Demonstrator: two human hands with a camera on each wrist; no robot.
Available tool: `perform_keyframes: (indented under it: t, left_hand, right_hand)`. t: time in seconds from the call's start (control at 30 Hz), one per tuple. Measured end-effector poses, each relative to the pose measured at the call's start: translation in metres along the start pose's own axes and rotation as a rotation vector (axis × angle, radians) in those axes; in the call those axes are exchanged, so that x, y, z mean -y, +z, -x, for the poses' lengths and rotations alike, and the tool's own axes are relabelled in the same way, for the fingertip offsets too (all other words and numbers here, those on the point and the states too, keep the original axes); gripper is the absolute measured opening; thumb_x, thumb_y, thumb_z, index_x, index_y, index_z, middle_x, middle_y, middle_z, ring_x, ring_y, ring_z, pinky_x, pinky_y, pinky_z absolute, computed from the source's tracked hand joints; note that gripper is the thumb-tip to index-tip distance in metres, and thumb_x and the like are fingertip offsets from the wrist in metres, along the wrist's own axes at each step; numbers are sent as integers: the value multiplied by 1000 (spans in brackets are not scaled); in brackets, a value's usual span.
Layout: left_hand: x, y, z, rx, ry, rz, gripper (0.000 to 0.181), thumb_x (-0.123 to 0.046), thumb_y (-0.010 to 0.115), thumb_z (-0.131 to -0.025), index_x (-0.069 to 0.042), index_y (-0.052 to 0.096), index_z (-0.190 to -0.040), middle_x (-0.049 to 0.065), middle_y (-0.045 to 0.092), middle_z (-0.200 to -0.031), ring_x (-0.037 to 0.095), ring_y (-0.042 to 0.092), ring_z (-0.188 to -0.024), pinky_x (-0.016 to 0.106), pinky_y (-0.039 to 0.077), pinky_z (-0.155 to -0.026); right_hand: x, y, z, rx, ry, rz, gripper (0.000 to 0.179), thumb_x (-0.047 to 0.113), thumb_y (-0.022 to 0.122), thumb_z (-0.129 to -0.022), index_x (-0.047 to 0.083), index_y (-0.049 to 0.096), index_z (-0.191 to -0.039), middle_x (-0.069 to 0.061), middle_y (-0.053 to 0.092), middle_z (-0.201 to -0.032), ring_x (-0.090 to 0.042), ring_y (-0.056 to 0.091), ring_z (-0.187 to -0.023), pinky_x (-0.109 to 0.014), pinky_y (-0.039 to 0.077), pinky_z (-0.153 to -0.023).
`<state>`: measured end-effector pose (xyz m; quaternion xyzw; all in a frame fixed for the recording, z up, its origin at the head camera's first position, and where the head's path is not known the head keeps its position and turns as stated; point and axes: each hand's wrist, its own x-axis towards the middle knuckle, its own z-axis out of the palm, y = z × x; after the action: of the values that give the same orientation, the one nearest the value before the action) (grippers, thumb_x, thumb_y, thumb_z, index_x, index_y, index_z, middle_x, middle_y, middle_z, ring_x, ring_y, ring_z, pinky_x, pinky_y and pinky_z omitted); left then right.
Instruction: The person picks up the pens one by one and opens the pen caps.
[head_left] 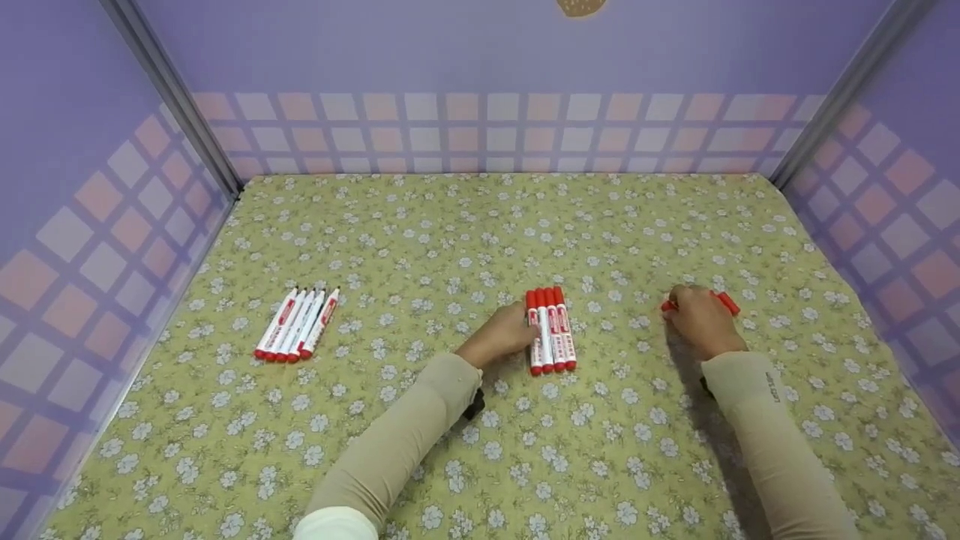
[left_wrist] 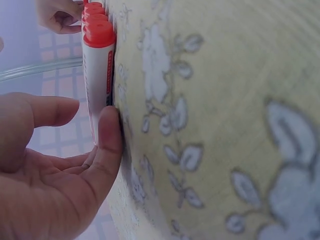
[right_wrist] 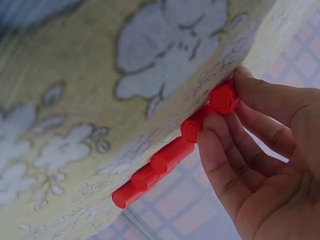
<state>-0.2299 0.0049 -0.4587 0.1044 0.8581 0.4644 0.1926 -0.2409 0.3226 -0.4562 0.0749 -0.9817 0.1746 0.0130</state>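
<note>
Several red-capped white markers (head_left: pixel 550 330) lie side by side in a row at the middle of the table. My left hand (head_left: pixel 506 330) is at the left side of this row. In the left wrist view, a fingertip (left_wrist: pixel 107 127) rests low against the nearest marker (left_wrist: pixel 99 75). Over on the right, my right hand (head_left: pixel 701 319) pinches a red marker cap (right_wrist: pixel 223 97) between thumb and finger, close to the cloth. More red caps (right_wrist: pixel 172 152) lie in a line beside it, partly hidden by the hand in the head view.
A group of uncapped white markers (head_left: pixel 296 326) with red ends lies on the left, dark tips pointing away. Flowered cloth (head_left: pixel 420 225) covers the table. Purple checked panels (head_left: pixel 480 131) stand along its back and both sides.
</note>
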Motion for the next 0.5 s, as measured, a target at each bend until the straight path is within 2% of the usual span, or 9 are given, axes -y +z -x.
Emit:
perform_keyframes:
  t: [0.13,0.23,0.5]
  left_hand:
    - [0,2,-2,-20,19,-50,29,-7,51,-93,-3,57,-121,9,66,-104,16,60,-83,30,48,-75]
    - [-1,3,-3,-33,9,-75,36,-9,53,-91,-3,53,-127,9,64,-109,17,60,-89,33,48,-83]
    - [-8,7,-8,-39,-49,-200,42,-9,52,-92,3,49,-132,16,58,-124,22,59,-100,36,48,-89]
  right_hand:
    - [-1,-1,0,11,3,5,19,6,64,-91,-9,62,-102,-29,62,-96,-40,62,-83,-49,51,-69]
    - [-1,-1,-1,17,7,12,20,5,62,-92,-10,62,-105,-31,62,-98,-42,62,-87,-52,51,-73]
    - [-2,0,-1,17,2,25,20,3,60,-92,-12,61,-104,-33,62,-99,-44,62,-86,-54,51,-73]
